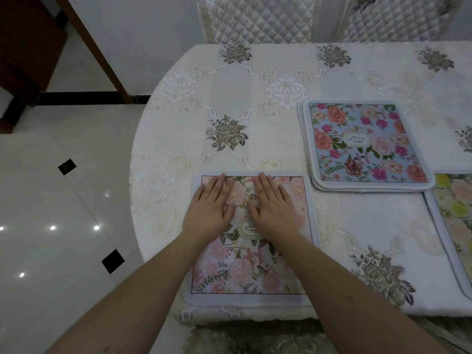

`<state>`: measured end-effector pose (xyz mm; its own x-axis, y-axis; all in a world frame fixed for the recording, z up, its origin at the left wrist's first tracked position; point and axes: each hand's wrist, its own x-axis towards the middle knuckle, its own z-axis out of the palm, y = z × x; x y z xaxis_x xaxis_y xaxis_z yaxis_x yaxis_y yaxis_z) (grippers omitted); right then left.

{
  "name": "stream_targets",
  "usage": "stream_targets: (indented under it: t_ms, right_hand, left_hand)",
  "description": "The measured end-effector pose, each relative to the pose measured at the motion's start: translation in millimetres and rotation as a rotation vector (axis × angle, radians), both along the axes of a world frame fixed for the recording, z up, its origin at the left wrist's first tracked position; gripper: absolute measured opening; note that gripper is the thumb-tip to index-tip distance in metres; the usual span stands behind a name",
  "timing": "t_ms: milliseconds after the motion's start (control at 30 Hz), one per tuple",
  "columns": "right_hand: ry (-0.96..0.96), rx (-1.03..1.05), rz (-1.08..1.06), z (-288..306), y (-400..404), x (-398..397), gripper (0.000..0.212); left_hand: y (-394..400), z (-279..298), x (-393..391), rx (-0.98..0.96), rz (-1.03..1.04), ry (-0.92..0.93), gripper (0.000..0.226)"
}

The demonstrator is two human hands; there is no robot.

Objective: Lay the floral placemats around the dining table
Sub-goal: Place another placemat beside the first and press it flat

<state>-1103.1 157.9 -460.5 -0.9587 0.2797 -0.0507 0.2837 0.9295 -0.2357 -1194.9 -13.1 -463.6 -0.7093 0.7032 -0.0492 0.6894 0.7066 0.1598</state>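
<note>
— What's on the cream embroidered tablecloth (255, 103)?
— A pink floral placemat (251, 264) at the near edge; left hand (208, 209) and right hand (274, 209) flat on it, fingers straight; a blue floral placemat stack (367, 144) far right.

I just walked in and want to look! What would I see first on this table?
First, two hands, the left hand and right hand, pressing flat on a pink flowered placemat at the table's near edge. Behind it to the right lies a stack of placemats topped by a bright blue flowered one, on the cream embroidered tablecloth.
</note>
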Motion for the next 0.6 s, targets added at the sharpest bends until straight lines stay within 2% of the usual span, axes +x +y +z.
stream_targets:
  t_ms: [267, 500, 600]
  right_hand:
    - [-0.021, -0.031, -0.162, 5, 42, 27, 0.068]
    - [-0.018, 0.004, -0.194, 7, 66, 52, 0.067]
    - [0.054, -0.010, -0.187, 15, 43, 60, 0.059]
  left_hand:
    - [-22, 4, -13, 0.009, 0.090, -0.027, 0.069]
    - [-34, 19, -19, -0.170, 0.230, 0.023, 0.067]
    - [-29, 30, 5, -0.067, 0.246, -0.033, 0.061]
